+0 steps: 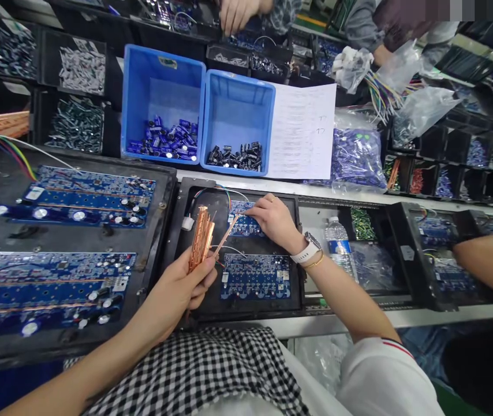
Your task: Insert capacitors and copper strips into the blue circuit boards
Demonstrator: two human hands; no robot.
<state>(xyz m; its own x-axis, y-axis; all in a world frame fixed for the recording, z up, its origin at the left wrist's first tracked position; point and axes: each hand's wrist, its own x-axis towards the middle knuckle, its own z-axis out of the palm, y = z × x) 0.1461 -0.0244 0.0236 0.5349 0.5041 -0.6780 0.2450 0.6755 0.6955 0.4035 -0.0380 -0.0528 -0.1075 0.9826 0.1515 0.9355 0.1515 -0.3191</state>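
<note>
My left hand (190,280) is wrapped around a bundle of thin copper strips (201,237), held upright at the left of the black tray (194,303). One copper strip (228,236) slants out from its thumb toward the right fingers. My right hand (275,221), with a watch at the wrist, is over the upper blue circuit board (240,225), its thumb and fingertips pinched together at the board. Whatever lies in that pinch is too small to make out. Below it in the same tray lies a second circuit board (255,277). Coloured wires (228,196) run to the upper board.
At left, another tray (151,254) holds boards with capacitors. Behind stand a blue bin of blue capacitors (164,66) and one of black capacitors (240,86), beside a paper sheet (302,133). A water bottle (339,245) lies right. Co-workers' hands (238,14) and arms are nearby.
</note>
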